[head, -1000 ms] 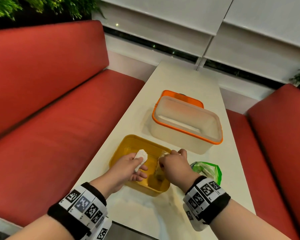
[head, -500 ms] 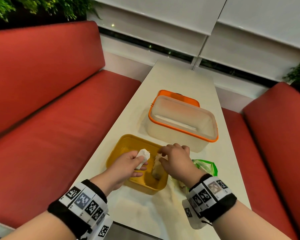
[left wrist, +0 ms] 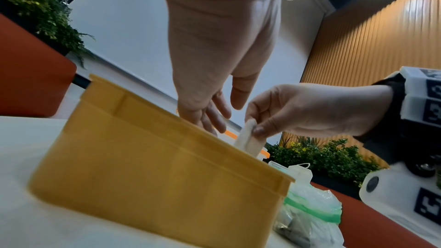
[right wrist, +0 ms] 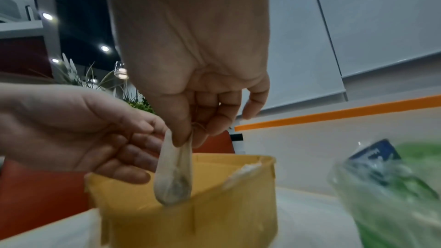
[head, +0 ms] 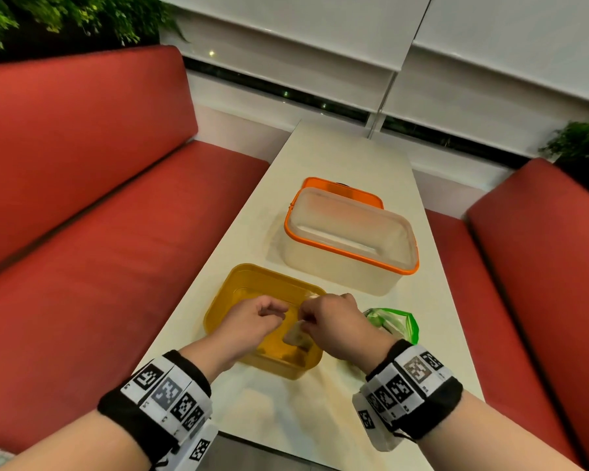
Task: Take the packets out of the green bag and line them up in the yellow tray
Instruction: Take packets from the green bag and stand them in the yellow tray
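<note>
The yellow tray [head: 225,300] stands on the table's near part. My right hand [head: 306,317] pinches the top of a pale packet [head: 296,336] between thumb and fingers, and the packet [right wrist: 174,173] hangs into the tray [right wrist: 214,210]. My left hand [head: 272,311] hovers over the tray's left half with its fingers [left wrist: 214,118] loosely curled and nothing in them. Another white packet [right wrist: 241,172] leans against the tray's inner wall. The green-edged clear bag [head: 393,322] lies crumpled just right of the tray, with more packets [left wrist: 293,233] inside.
A clear box with an orange rim [head: 351,239] stands just beyond the tray, its orange lid [head: 340,185] behind it. Red bench seats [head: 99,266] flank the narrow white table [head: 337,154] on both sides. The table's near edge runs just below my wrists.
The white packet that my left hand held is no longer in it. My right hand has drawn a packet up and over the tray's middle.
</note>
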`<action>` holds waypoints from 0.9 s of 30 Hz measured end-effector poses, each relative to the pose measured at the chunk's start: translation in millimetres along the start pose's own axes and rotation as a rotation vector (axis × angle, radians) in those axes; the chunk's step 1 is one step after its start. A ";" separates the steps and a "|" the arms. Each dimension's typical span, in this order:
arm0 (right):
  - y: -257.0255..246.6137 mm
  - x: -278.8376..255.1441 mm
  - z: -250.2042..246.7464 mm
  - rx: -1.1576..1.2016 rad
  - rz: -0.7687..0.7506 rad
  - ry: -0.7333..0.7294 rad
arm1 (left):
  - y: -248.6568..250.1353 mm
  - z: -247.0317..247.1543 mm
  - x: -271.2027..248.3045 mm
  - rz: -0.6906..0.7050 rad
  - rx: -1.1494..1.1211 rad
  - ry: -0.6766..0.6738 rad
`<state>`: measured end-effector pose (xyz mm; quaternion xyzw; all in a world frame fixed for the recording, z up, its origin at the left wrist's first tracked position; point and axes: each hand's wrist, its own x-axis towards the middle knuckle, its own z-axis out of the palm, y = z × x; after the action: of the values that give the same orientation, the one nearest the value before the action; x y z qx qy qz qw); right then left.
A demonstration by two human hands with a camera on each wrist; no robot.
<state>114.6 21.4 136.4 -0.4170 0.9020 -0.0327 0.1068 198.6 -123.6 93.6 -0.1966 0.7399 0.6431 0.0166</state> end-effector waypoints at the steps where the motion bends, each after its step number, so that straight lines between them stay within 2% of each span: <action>1: -0.2 1.2 3.5 -0.050 0.016 -0.019 | -1.3 -0.8 -0.4 -0.004 -0.008 0.008; 9: -4.9 6.8 21.9 -0.358 0.046 -0.063 | -10.7 -4.3 0.3 -0.026 -0.072 0.005; 27: -16.6 24.8 41.8 -0.461 0.077 -0.135 | -14.1 -8.2 0.5 -0.032 -0.100 -0.026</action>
<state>120.6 -6.9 94.1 -0.3969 0.8917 0.2062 0.0699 204.4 -132.9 81.6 -0.2004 0.7035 0.6814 0.0267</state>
